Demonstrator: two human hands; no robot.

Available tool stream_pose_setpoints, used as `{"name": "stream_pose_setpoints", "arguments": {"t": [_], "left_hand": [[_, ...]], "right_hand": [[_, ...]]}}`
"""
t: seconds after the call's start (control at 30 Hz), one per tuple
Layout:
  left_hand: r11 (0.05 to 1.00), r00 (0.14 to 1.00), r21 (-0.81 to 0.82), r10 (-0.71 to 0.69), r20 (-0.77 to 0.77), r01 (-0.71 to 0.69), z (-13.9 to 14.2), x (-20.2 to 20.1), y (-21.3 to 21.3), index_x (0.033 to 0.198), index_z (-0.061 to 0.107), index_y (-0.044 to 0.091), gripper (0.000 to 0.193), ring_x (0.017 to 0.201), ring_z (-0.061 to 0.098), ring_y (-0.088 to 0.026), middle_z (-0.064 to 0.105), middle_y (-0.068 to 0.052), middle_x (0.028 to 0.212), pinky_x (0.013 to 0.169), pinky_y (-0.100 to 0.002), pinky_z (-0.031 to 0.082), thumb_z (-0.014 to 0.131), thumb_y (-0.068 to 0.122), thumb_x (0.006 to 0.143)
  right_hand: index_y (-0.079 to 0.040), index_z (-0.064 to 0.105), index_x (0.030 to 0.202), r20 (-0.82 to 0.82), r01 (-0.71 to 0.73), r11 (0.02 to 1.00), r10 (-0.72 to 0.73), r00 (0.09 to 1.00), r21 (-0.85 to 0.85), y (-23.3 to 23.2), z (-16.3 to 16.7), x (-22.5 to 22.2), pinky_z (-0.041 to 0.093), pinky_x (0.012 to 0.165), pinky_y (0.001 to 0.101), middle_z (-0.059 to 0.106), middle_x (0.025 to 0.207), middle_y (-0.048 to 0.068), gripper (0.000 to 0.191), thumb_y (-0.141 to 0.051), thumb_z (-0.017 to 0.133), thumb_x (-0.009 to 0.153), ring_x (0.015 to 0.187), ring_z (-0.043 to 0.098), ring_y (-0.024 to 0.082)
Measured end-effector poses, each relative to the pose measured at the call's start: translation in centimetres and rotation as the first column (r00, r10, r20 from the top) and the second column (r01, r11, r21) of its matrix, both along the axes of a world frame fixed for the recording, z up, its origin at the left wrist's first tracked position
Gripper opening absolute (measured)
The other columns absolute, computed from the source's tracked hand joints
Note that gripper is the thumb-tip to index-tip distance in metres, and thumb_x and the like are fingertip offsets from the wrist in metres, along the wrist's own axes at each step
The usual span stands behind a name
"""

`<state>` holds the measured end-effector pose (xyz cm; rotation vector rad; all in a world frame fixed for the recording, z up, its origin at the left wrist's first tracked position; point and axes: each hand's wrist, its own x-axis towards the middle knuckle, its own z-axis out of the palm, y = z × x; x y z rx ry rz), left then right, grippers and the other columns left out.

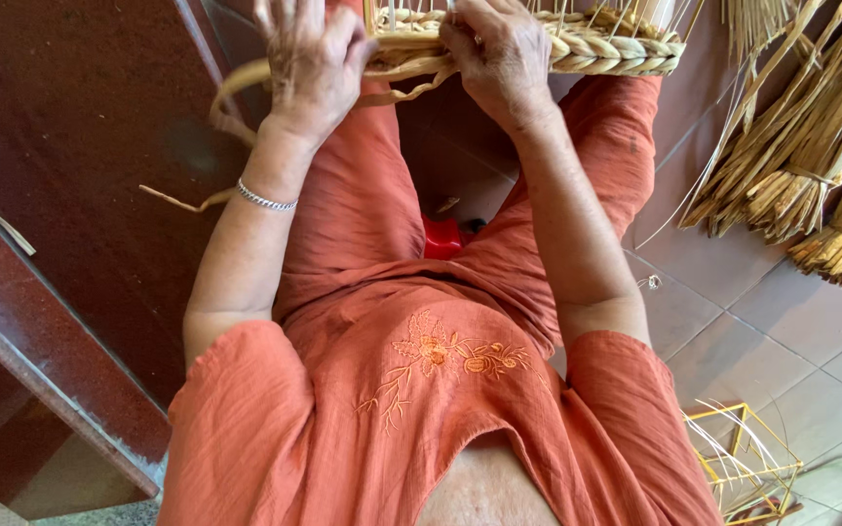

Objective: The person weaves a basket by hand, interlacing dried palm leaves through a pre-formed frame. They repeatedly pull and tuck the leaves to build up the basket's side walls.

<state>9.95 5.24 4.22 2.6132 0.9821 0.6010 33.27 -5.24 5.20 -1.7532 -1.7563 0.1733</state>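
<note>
A: Head view, looking down. What do the hands hold?

B: The left hand (312, 60) is closed around a loose flat straw strand (236, 83) that loops out and down over the knee. The right hand (497, 56) is curled, fingers pressing on the braided rim of the pale woven straw basket (616, 47), which rests on the lap at the top edge of the view, against the orange trousers (363, 205).

A: What surrounds them?

B: A thin silver bracelet (265, 198) sits on the left wrist. Tied bundles of dry straw (811, 175) lie on the grey tiled floor (782, 331), well apart from the basket. A small yellow wire frame (743, 458) stands near the lower edge. A dark red-brown wooden panel (80, 175) fills the other side.

A: What could go wrong here?

B: As a judgement: the strand looks dry and is bent in a tight loop, so a hard pull may crack or split it. If the right hand's pressure on the rim eases, the last turns of braid may loosen. The upright stakes near the fingers could also snag or prick.

A: What cannot be read?

B: Most of the basket is cut off by the top edge, so its shape and depth stay unknown. The fingertips of both hands are partly out of view or tucked under. A red object (443, 237) between the thighs is mostly hidden, so its kind cannot be told.
</note>
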Motion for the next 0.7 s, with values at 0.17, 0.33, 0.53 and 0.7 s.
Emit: {"name": "stream_pose_setpoints", "arguments": {"t": [0.17, 0.33, 0.53, 0.7], "left_hand": [[0.93, 0.989, -0.364, 0.003, -0.147, -0.057, 0.0, -0.5, -0.6, 0.093, 0.068, 0.012, 0.023, 0.107, 0.055, -0.026, 0.061, -0.006, 0.103, 0.099, -0.05, 0.041, 0.083, 0.029, 0.102], [0.97, 1.0, 0.242, -0.011, 0.016, 0.007, -0.1, 0.2, -1.4, 0.115, 0.067, 0.01, 0.029, 0.117, 0.055, -0.022, 0.059, -0.005, 0.119, 0.103, -0.041, 0.043, 0.083, 0.019, 0.092], [0.977, 0.991, 0.183, -0.096, -0.089, 0.11, -1.4, 0.1, -3.5, 0.108, 0.067, 0.005, 0.039, 0.1, 0.06, -0.025, 0.063, -0.009, 0.1, 0.09, -0.042, 0.049, 0.084, 0.033, 0.085], [0.983, 0.99, -0.145, -0.125, -0.065, 0.115, -1.1, -2.8, -2.1, 0.094, 0.071, 0.01, 0.011, 0.083, 0.065, -0.019, 0.068, -0.006, 0.086, 0.078, -0.037, 0.05, 0.076, 0.013, 0.104]], "right_hand": [[-0.013, 0.072, 0.091, -0.172, 0.135, 0.987, -0.15, 0.974, -0.092, -0.1, -2.1, -0.1, 0.054, 0.059, 0.0296, 0.072, 0.075, -0.003, 0.016, -0.017, 0.084, 0.101, 0.063, 0.069, 0.01], [-0.008, 0.059, 0.099, -0.098, 0.244, 0.97, -0.244, 0.965, -0.007, 0.5, -3.3, -0.2, 0.048, 0.055, 0.0339, 0.065, 0.07, -0.004, 0.035, -0.023, 0.09, 0.093, 0.056, 0.061, 0.013], [-0.01, 0.056, 0.114, 0.15, 0.193, 0.973, -0.211, 0.966, 0.127, 0.7, -3.3, -1.4, 0.049, 0.058, 0.035, 0.064, 0.092, 0.005, 0.038, -0.016, 0.083, 0.088, 0.07, 0.064, 0.022], [-0.013, 0.068, 0.115, 0.012, -0.074, 0.995, 0.075, 0.997, -0.06, 1.1, -1.4, -1.7, 0.056, 0.069, 0.0385, 0.071, 0.102, 0.006, 0.016, -0.003, 0.073, 0.104, 0.081, 0.071, 0.025]]}}
